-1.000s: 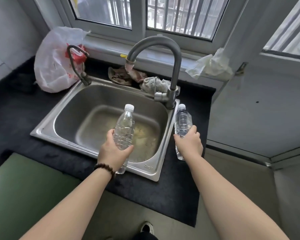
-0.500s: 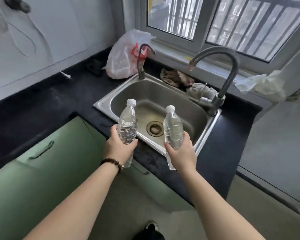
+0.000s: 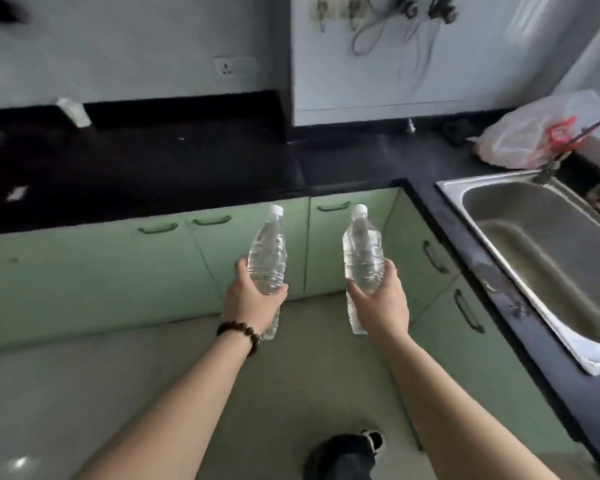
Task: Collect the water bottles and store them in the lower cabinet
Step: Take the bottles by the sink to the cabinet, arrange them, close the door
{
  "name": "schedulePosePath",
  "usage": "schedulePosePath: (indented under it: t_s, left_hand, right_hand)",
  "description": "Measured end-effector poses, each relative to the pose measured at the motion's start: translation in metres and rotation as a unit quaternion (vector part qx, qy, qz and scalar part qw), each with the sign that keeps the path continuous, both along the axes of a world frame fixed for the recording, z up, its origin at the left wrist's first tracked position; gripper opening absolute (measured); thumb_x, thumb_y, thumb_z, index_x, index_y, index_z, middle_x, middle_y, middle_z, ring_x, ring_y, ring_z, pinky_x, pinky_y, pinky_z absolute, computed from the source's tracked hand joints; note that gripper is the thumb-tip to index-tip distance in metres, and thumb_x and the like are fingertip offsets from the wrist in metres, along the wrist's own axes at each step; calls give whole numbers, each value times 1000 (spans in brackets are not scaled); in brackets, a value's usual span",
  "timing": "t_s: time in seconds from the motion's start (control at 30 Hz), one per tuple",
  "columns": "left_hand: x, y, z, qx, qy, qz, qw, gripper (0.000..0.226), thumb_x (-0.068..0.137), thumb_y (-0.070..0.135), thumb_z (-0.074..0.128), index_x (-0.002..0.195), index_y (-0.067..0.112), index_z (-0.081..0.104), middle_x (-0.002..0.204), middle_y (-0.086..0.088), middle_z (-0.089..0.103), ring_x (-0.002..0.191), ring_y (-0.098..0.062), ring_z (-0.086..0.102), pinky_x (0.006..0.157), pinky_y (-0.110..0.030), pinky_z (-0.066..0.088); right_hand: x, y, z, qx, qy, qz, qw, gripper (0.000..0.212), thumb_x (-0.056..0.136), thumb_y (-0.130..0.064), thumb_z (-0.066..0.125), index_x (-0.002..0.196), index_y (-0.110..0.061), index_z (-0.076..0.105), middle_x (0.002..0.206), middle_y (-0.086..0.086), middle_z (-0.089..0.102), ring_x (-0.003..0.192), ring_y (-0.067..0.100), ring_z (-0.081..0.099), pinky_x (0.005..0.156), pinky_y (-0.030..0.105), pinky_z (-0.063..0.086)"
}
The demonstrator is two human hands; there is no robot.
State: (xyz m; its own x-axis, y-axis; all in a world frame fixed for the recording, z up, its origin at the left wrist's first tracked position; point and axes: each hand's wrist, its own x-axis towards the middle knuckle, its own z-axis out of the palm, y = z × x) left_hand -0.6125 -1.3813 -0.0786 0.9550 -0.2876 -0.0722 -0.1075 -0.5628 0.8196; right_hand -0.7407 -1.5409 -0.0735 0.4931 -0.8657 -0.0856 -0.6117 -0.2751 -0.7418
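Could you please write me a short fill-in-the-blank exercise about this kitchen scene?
1. Each of the two hands, left hand and right hand, holds one water ____.
2. The cabinet doors below the counter are ____ in colour.
3. The beaded bracelet sits on the ____ wrist.
4. The bottle caps are ____ in colour.

Missing words: bottle; green; left; white

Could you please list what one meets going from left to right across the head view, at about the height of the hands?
Green cabinet doors → left hand holding a water bottle → right hand holding the second water bottle → steel sink.
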Motion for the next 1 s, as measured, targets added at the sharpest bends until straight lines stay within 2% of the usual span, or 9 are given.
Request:
schedulePosePath:
  t_s: [0.1, 0.2, 0.37, 0.53, 0.67, 0.73, 0.83, 1.0]
  left_hand:
    - [12, 90, 4, -30, 3, 87, 996, 68, 71, 29, 81, 126, 22, 42, 99, 3, 67, 78, -17, 64, 67, -24, 46]
    - [17, 173, 5, -64, 4, 160, 985, 70, 72, 26, 79, 130, 23, 39, 101, 4, 67, 78, -13, 65, 66, -22, 45]
    - [18, 295, 6, -45, 3, 287, 957, 62, 70, 36, 78, 119, 34, 40, 90, 9, 69, 74, -15, 66, 66, -25, 47]
    - [23, 387, -1, -55, 24, 402, 914, 65, 70, 39, 73, 122, 37, 34, 88, 6, 69, 74, -19, 68, 71, -33, 54]
    - [40, 449, -9, -60, 33, 469, 880, 71, 75, 34, 74, 133, 30, 33, 92, 8, 62, 82, -20, 62, 72, -26, 42]
    - [57, 478, -13, -56, 37, 493, 868, 73, 76, 33, 74, 136, 28, 32, 92, 7, 61, 81, -19, 60, 72, -25, 41]
    - [88, 521, -16, -40, 41, 520, 852, 76, 78, 34, 73, 140, 26, 29, 91, 6, 58, 80, -19, 57, 73, -28, 44]
    - [142, 590, -9, -16, 42, 577, 815, 79, 76, 38, 74, 139, 29, 27, 102, -2, 63, 85, -24, 63, 77, -39, 56]
  right_hand:
    - [41, 73, 5, -5, -7, 84, 996, 71, 81, -46, 64, 141, -27, 30, 132, -3, 52, 112, 22, 55, 76, 30, 38]
    - [76, 143, 7, -10, -5, 167, 986, 76, 82, -48, 63, 144, -23, 27, 137, -2, 49, 117, 23, 54, 81, 33, 43]
    - [127, 253, 7, -12, -9, 293, 956, 77, 80, -47, 65, 143, -25, 28, 131, -2, 52, 106, 25, 59, 78, 34, 45]
    - [179, 350, 1, -25, -3, 415, 909, 73, 78, -50, 65, 138, -24, 32, 125, -1, 55, 102, 26, 60, 75, 35, 48]
    - [227, 419, -9, -21, 1, 485, 875, 77, 81, -47, 65, 143, -22, 27, 132, 1, 51, 106, 29, 60, 78, 35, 46]
    - [256, 451, -15, -19, 2, 513, 858, 77, 80, -46, 66, 142, -23, 27, 134, 1, 50, 106, 30, 60, 78, 37, 46]
    - [308, 499, -22, -1, -2, 544, 839, 75, 79, -45, 67, 140, -23, 30, 131, 1, 51, 105, 30, 59, 78, 38, 48]
    - [388, 578, -22, 14, -7, 592, 806, 74, 80, -41, 69, 140, -20, 32, 126, 8, 55, 109, 31, 57, 80, 36, 46]
